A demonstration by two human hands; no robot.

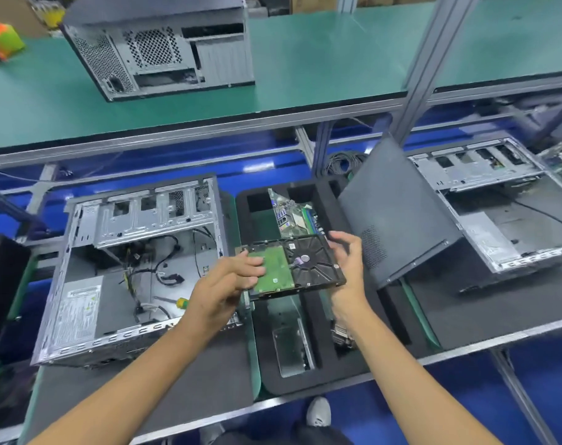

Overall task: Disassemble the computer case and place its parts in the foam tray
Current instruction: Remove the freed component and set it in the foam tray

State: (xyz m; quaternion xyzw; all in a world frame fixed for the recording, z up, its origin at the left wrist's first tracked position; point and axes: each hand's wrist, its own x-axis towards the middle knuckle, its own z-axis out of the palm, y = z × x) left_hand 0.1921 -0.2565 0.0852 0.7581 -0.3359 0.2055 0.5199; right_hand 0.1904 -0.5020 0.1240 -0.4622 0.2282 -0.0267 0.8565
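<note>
Hard drive (292, 268) is held above the foam tray (324, 374), circuit side up. Left hand (223, 284) grips its left edge; right hand (348, 268) fingers curl round its right edge. Drive hides tray's middle. Label print in the open case (129, 268), left of the tray, is unreadable.

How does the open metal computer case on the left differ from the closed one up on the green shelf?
The open silver metal case on the left lies flat with its side off, cables and a yellow-handled screwdriver inside. The closed grey case on the green shelf keeps its panels, hiding its inside. Both have perforated metal vents.
</note>
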